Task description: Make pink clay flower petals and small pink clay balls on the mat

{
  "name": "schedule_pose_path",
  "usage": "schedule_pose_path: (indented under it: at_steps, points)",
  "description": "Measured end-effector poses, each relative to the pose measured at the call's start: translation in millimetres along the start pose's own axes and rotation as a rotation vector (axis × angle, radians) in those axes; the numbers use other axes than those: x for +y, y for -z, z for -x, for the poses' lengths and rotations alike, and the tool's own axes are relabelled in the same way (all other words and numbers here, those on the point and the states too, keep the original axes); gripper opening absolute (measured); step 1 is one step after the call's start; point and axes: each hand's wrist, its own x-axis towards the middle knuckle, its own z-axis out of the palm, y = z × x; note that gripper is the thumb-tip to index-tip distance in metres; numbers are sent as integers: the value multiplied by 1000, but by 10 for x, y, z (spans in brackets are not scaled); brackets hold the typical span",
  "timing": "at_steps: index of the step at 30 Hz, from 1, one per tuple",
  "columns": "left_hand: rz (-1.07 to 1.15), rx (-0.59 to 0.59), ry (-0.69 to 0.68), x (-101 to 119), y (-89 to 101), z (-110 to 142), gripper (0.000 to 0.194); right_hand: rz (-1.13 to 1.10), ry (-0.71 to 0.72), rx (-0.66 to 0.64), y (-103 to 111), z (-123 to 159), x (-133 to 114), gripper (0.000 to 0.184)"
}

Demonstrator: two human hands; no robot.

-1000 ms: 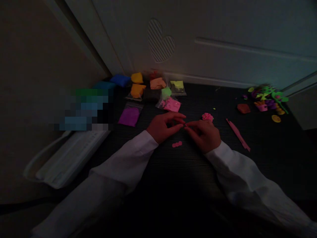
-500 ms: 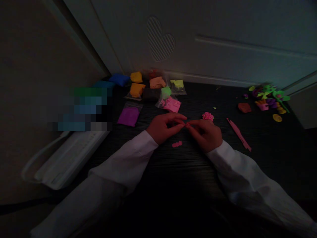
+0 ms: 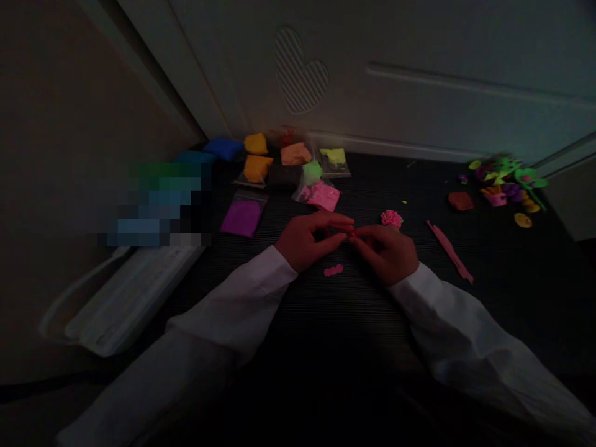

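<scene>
My left hand [image 3: 313, 242] and my right hand [image 3: 387, 249] meet fingertip to fingertip over the dark tabletop. Between their pinched fingers is a tiny reddish-pink piece of clay [image 3: 352, 234], mostly hidden by the fingertips. Just below them lies a short pink strip of three overlapping flattened clay discs [image 3: 333, 270]. A bumpy pink clay ball [image 3: 392, 218] with a bit of green sits right behind my right hand. Farther right rests a slim pink modelling tool [image 3: 449, 251].
Clay packets stand along the back: purple [image 3: 242, 217], orange [image 3: 257, 169], pink [image 3: 325, 195], yellow [image 3: 333, 158], blue [image 3: 223, 148]. A reddish lump [image 3: 460, 200] and clay flowers [image 3: 524, 178] are at right. A white power strip [image 3: 135, 298] with a cable lies left.
Both hands keep nearly the same place. The left fingers shift very slightly to the right around the small piece of clay.
</scene>
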Motion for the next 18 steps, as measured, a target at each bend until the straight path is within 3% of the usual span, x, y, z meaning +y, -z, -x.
schedule_pose_path:
  at_steps: [18]
  points:
    - [-26,-50,-16,-12,7,-2,27,-32,-22,-21,-16,15,3,21]
